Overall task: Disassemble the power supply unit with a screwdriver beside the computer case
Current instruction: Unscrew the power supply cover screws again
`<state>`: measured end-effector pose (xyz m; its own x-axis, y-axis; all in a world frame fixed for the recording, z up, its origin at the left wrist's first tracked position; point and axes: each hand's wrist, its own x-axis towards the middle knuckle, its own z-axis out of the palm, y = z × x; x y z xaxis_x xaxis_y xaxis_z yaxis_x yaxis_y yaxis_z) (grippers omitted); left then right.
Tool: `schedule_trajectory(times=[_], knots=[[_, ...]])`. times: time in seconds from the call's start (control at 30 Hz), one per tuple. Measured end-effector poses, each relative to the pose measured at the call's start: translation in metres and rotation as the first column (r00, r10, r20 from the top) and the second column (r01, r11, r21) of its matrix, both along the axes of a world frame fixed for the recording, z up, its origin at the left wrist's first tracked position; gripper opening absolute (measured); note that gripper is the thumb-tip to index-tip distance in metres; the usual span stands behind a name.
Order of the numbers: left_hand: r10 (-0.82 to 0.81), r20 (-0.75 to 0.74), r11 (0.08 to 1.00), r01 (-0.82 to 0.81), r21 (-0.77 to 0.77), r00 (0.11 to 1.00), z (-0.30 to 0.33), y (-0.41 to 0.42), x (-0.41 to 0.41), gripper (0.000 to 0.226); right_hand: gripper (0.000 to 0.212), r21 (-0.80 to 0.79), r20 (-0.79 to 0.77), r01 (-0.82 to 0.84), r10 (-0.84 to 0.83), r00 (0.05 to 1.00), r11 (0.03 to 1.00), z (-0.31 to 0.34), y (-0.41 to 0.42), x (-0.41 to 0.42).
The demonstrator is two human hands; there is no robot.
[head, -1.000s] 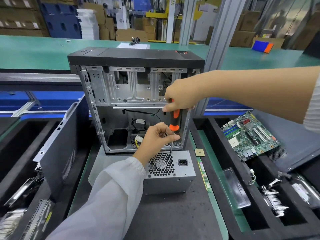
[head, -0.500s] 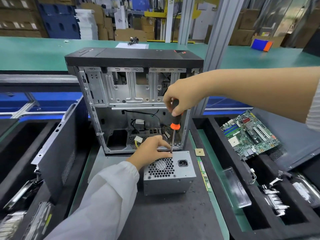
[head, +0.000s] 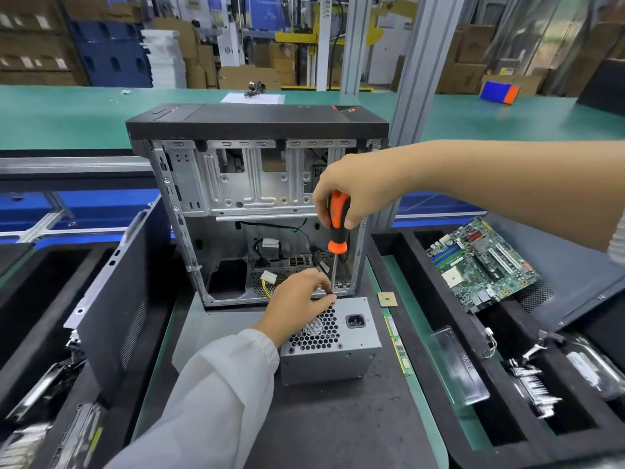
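Observation:
A grey metal power supply unit (head: 341,346) with a honeycomb fan grille and a power socket lies on the dark mat, just in front of the open computer case (head: 257,211). My right hand (head: 351,191) grips the orange and black handle of a screwdriver (head: 336,238), which stands upright with its tip at the unit's top rear edge. My left hand (head: 297,302) rests on the unit's top, its fingertips pinching the shaft near the tip. The screw itself is hidden by the fingers.
A dark side panel (head: 115,299) leans at the left of the case. A small CPU chip (head: 387,298) and a memory stick (head: 399,346) lie right of the unit. Black foam trays at the right hold a motherboard (head: 480,262) and metal parts (head: 537,377).
My left hand dropped from the screwdriver's shaft to the unit's top by the tip. The right hand has turned on the handle, showing more of the orange grip.

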<state>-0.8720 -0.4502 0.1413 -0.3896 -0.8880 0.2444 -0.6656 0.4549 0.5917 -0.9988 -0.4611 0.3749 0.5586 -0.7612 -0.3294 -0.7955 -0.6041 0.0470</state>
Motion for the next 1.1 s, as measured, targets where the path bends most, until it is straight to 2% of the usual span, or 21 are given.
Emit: schedule_trajectory(times=[0.07, 0.13, 0.23, 0.27, 0.3, 0.37, 0.4, 0.43, 0.53, 0.6, 0.67, 0.77, 0.87, 1.1], knots=[[0.008, 0.116, 1.000, -0.006, -0.019, 0.993, 0.004, 0.001, 0.003, 0.014, 0.021, -0.005, 0.034, 0.027, -0.026, 0.999, 1.000, 0.002, 0.004, -0.001], [0.039, 0.131, 0.999, -0.041, 0.013, 0.991, 0.005, 0.001, 0.012, 0.016, 0.013, -0.021, 0.083, 0.049, -0.047, 0.995, 0.999, 0.002, 0.010, -0.003], [0.147, 0.000, 0.972, -0.145, 0.185, 0.989, 0.010, -0.002, 0.032, 0.017, 0.005, 0.019, 0.162, 0.110, -0.112, 0.980, 0.994, 0.003, 0.020, -0.009], [0.225, -0.112, 0.941, -0.186, 0.283, 0.968, 0.014, -0.004, 0.038, 0.018, 0.004, 0.041, 0.182, 0.131, -0.137, 0.974, 0.990, 0.003, 0.023, -0.011], [0.312, -0.276, 0.890, -0.179, 0.419, 0.909, 0.018, -0.005, 0.042, 0.019, 0.003, 0.061, 0.201, 0.152, -0.162, 0.966, 0.986, 0.002, 0.027, -0.013], [0.452, -0.576, 0.770, 0.027, 0.637, 0.682, 0.030, -0.001, 0.042, 0.022, 0.003, 0.087, 0.227, 0.184, -0.199, 0.953, 0.979, -0.001, 0.036, -0.016], [0.486, -0.640, 0.730, 0.126, 0.672, 0.595, 0.035, 0.002, 0.039, 0.021, 0.004, 0.090, 0.233, 0.190, -0.206, 0.950, 0.978, -0.003, 0.040, -0.017], [0.498, -0.652, 0.707, 0.168, 0.687, 0.572, 0.038, 0.006, 0.036, 0.018, 0.005, 0.086, 0.234, 0.193, -0.208, 0.950, 0.977, -0.006, 0.044, -0.017], [0.473, -0.573, 0.694, 0.117, 0.710, 0.670, 0.043, 0.019, 0.022, 0.015, 0.004, 0.063, 0.248, 0.205, -0.214, 0.945, 0.977, -0.012, 0.053, -0.017], [0.463, -0.496, 0.676, 0.069, 0.733, 0.735, 0.040, 0.024, 0.013, 0.020, 0.003, 0.053, 0.249, 0.211, -0.218, 0.944, 0.976, -0.016, 0.058, -0.017], [0.353, -0.418, 0.764, 0.000, 0.646, 0.837, 0.032, 0.027, 0.008, 0.033, 0.002, 0.041, 0.238, 0.216, -0.219, 0.946, 0.976, -0.020, 0.061, -0.017], [0.085, -0.270, 0.940, 0.013, 0.342, 0.959, 0.016, 0.036, 0.003, 0.041, 0.003, 0.036, 0.229, 0.230, -0.232, 0.945, 0.973, -0.024, 0.063, -0.019], [-0.006, -0.214, 0.972, 0.056, 0.230, 0.977, 0.001, 0.039, 0.001, 0.031, 0.006, 0.039, 0.243, 0.242, -0.244, 0.939, 0.970, -0.029, 0.064, -0.021], [0.004, -0.398, 0.957, 0.111, 0.267, 0.917, -0.011, 0.036, 0.008, 0.027, 0.006, 0.034, 0.248, 0.254, -0.255, 0.935, 0.967, -0.033, 0.062, -0.023]])
